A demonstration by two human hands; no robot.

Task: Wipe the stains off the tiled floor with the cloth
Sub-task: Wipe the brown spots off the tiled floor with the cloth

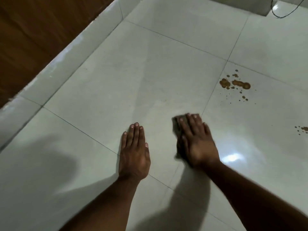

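My right hand (pixel 197 140) lies flat on a small dark cloth (pixel 177 125) and presses it against the pale tiled floor (pixel 150 72); most of the cloth is hidden under the palm. My left hand (pixel 134 150) rests flat on the floor beside it, fingers together, holding nothing. A brown stain (pixel 235 84) with scattered droplets sits on the tile beyond and to the right of the cloth. A second small brown stain (pixel 302 129) shows at the right edge.
A tiled skirting (pixel 66 52) runs diagonally along the left below a brown wooden surface (pixel 33 30). A white step or block (pixel 241 4) and a black cable (pixel 283 14) lie at the top right. A light glare (pixel 231 158) reflects off the floor near my right wrist.
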